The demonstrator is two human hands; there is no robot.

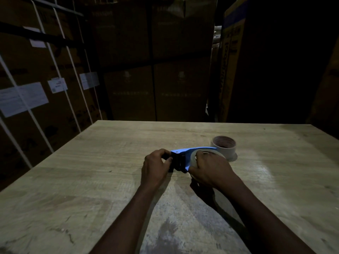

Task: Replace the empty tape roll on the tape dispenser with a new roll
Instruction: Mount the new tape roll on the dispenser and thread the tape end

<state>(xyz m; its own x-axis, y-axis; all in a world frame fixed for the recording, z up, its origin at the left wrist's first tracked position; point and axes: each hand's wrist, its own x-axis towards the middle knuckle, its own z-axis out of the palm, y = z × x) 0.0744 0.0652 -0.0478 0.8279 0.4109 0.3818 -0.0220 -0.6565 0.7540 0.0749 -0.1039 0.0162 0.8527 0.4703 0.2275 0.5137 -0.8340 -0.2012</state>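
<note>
**New Roll On, Tape End Next**

Far left: stacked boxes (pixel 42 74) in the dark, with white straps and paper labels.

In the middle, on the wooden table (pixel 91 171): left hand (pixel 155 166), fingers curled and pinching at the black front end of the tape dispenser (pixel 180 158). Hard to tell if a loose tape end is between those fingertips or just the black part itself.

Next along: the blue dispenser, lying low on the table, long side running left to right. Black cutter end toward the left hand, round end toward the right.

Then the right hand (pixel 211 171), fingers wrapped over the clear tape roll (pixel 207 155) sitting in the round end, gripping it and holding it down.

Just behind and to the right: a bare cardboard ring (pixel 223 146), standing on the table, touching nothing held. Probably the old empty roll, already off.

Best guess at the step: pulling the tape end from the roll out through the front. Pull goes leftward, along the long side, away from the roll. Left hand nearer to that front end, so the pull is its job; right hand good for keeping the roll from spinning loose.
</note>
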